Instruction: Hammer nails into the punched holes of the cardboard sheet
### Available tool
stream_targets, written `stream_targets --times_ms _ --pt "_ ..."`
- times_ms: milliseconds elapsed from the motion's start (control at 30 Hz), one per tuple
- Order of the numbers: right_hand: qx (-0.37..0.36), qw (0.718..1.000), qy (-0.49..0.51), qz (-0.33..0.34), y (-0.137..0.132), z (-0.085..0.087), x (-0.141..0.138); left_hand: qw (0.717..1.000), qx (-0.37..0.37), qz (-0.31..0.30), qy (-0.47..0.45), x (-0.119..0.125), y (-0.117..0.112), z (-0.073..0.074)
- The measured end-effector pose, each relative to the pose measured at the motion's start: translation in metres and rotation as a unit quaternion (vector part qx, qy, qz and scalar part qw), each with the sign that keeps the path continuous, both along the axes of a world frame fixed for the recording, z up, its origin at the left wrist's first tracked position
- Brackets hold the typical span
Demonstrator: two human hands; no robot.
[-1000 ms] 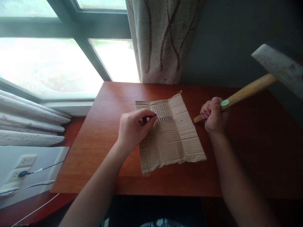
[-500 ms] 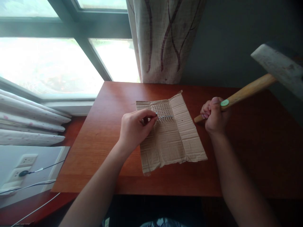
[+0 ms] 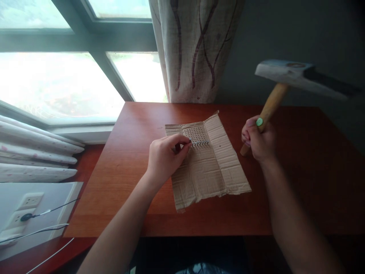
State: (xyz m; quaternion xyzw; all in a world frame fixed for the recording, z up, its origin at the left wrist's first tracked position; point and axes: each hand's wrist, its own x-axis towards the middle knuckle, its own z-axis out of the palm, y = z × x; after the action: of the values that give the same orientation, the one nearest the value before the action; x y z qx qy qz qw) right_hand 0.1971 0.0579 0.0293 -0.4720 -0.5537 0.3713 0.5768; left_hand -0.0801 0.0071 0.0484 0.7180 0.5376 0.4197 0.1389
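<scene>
On the table lies a creased piece of cardboard [image 3: 201, 171], with a grid of small dark holes [image 3: 195, 133] in its far part. A row of small nails [image 3: 201, 143] stands along the grid's near edge. At the left end of that row, my left hand [image 3: 168, 154] is pinched on a tiny nail, mostly hidden by the fingertips. Over the right of the table, my right hand [image 3: 261, 139] is wrapped around the wooden handle of a hammer [image 3: 275, 101]. The hammer's metal head is raised well above the table, apart from the cardboard.
The reddish-brown wooden table [image 3: 119, 182] carries the cardboard. A window [image 3: 57, 83] is at the far left, with a patterned curtain [image 3: 196, 49] behind the table. Wall sockets [image 3: 24, 213] with a plug and cables are at the lower left.
The hammer has swung leftward and turned more upright, so its whole head now shows. My left hand stays pinched beside the row, its fingertips slightly lower in view.
</scene>
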Motion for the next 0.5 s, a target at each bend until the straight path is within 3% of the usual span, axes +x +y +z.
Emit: stream_targets --times_ms 167,333,500 --pt "-0.057 0.978 -0.193 0.052 -0.022 0.037 0.02 1.0 -0.003 0.003 0.004 0.0 -0.001 -0.002" --pt "-0.043 0.876 -0.466 0.114 -0.043 0.086 0.026 1.0 -0.009 0.013 0.027 0.001 -0.001 0.0" --pt "-0.026 0.823 -0.544 0.163 -0.055 0.107 0.021 1.0 -0.016 0.013 0.023 0.001 -0.001 0.0"
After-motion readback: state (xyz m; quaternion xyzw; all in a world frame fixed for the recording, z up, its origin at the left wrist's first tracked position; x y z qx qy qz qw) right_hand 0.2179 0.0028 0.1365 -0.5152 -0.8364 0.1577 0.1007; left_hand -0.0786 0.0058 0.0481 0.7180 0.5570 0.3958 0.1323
